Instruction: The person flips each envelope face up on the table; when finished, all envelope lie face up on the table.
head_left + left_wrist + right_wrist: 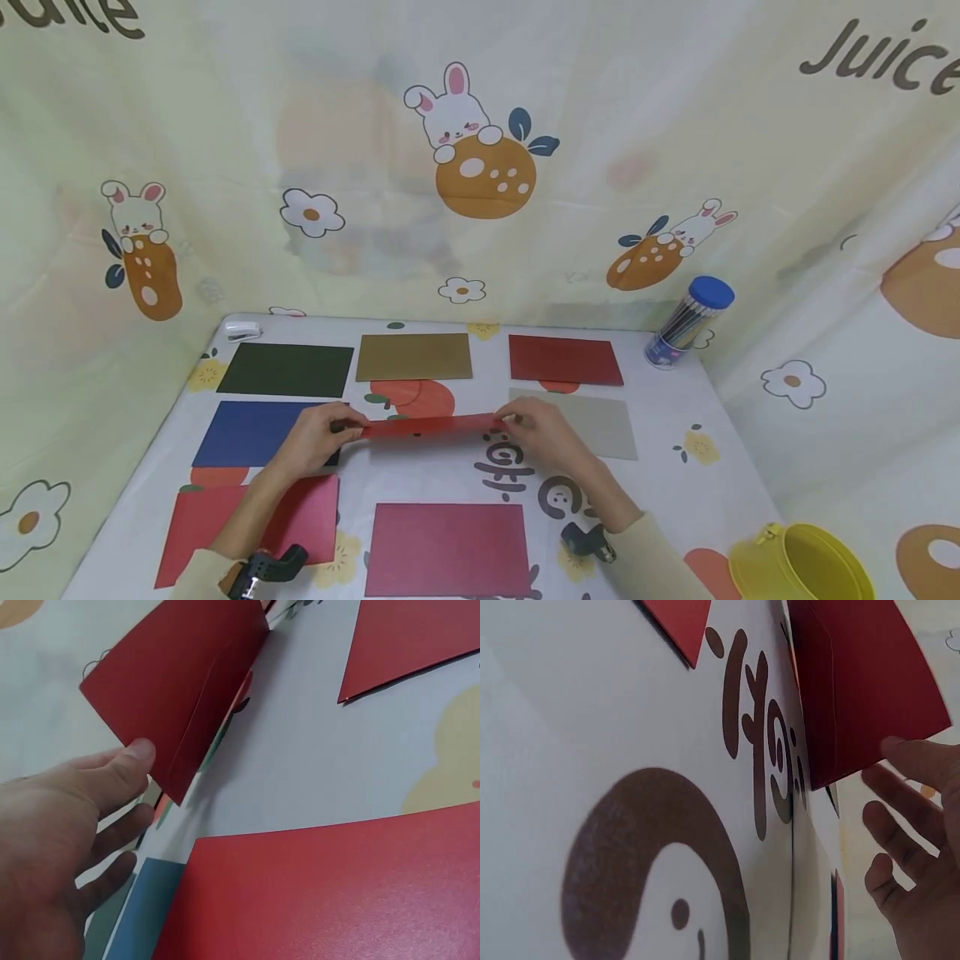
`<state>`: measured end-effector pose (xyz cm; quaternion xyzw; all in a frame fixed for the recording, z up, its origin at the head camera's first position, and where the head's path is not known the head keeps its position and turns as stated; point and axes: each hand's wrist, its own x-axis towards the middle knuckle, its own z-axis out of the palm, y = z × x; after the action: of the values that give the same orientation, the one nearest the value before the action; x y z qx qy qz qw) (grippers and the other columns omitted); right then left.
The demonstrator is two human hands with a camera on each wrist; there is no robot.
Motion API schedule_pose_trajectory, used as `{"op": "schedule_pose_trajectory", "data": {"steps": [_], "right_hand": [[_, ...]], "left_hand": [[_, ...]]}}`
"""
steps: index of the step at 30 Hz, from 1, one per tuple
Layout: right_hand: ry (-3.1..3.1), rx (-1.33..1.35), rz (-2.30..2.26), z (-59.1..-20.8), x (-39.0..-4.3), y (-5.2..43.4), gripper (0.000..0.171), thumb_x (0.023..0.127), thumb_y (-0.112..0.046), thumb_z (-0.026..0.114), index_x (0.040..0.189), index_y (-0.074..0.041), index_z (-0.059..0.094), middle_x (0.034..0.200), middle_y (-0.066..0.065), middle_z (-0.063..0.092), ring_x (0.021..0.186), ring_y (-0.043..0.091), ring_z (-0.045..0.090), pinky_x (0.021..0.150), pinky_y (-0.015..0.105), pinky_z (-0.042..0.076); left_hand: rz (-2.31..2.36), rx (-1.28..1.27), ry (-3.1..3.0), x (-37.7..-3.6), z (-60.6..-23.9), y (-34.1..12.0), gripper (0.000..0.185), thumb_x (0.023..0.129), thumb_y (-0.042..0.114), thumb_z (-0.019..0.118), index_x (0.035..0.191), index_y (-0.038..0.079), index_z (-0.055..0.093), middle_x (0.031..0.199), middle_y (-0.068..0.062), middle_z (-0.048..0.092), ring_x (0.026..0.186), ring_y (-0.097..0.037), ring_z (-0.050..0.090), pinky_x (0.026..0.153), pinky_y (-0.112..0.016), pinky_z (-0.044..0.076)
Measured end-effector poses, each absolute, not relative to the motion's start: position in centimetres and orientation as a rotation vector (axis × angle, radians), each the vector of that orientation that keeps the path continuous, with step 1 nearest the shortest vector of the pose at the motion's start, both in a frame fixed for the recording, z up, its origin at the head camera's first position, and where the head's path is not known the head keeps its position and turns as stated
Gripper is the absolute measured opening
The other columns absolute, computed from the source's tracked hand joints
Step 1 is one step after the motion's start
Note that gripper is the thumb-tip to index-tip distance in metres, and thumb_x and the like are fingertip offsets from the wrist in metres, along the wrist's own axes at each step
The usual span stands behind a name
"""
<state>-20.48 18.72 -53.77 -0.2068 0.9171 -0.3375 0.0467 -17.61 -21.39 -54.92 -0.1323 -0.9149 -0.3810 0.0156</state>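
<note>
Both hands, left (318,439) and right (542,429), pinch our folded red sheet (427,426) by its ends; its long axis runs left-right.

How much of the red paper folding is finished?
Done: the red paper already shows a fold line, seen in the left wrist view. In hand: the left hand and right hand pinch its two ends above the table. Left: the other coloured sheets, such as the blue sheet, lie flat and unfolded.

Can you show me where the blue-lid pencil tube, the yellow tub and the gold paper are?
pencil tube (688,327), head view, on its clear body.
yellow tub (797,577), head view, on its front rim.
gold paper (414,357), head view, on the sheet's middle.
</note>
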Motion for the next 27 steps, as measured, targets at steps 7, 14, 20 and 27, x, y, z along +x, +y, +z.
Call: {"op": "schedule_pose_trajectory", "data": {"steps": [7, 14, 20, 27], "right_hand": [[2.821, -0.589, -1.214, -54.0, -21.0, 18.7, 0.015, 0.095, -0.017, 0.071, 0.109, -0.022, 0.075, 0.1, -0.016, 0.068, 0.089, 0.01, 0.058, 0.076, 0.028, 0.052], [2.792, -0.485, -1.486, -53.4, -21.4, 18.3, 0.027, 0.094, -0.018, 0.073, 0.121, -0.02, 0.069, 0.097, -0.008, 0.072, 0.087, 0.015, 0.063, 0.074, 0.029, 0.054], [2.741, -0.423, -1.513, -53.2, -21.5, 17.7, 0.042, 0.094, -0.016, 0.073, 0.13, -0.024, 0.054, 0.09, -0.006, 0.073, 0.077, 0.017, 0.063, 0.064, 0.028, 0.053], [2.822, -0.379, -1.262, -54.2, -21.3, 16.9, 0.031, 0.093, -0.016, 0.073, 0.118, -0.02, 0.055, 0.093, -0.006, 0.07, 0.077, 0.012, 0.065, 0.067, 0.027, 0.054]], "left_hand": [[-1.245, -0.375, -2.801, -17.7, -54.8, -21.4, 0.014, 0.086, 0.023, 0.081, 0.1, 0.021, 0.079, 0.094, 0.009, 0.074, 0.083, -0.009, 0.065, 0.072, -0.027, 0.052], [-1.383, -0.348, -2.676, -18.1, -54.2, -21.0, 0.023, 0.088, 0.021, 0.08, 0.109, 0.017, 0.075, 0.09, 0.006, 0.074, 0.078, -0.012, 0.066, 0.069, -0.024, 0.053], [-1.343, -0.318, -2.687, -18.3, -54.3, -20.5, 0.042, 0.087, 0.016, 0.08, 0.126, 0.018, 0.065, 0.091, 0.002, 0.076, 0.076, -0.012, 0.069, 0.061, -0.025, 0.051], [-1.117, -0.253, -2.88, -18.3, -54.9, -20.0, 0.053, 0.085, 0.019, 0.082, 0.133, 0.016, 0.062, 0.09, 0.004, 0.073, 0.072, -0.011, 0.061, 0.056, -0.026, 0.047]]}}
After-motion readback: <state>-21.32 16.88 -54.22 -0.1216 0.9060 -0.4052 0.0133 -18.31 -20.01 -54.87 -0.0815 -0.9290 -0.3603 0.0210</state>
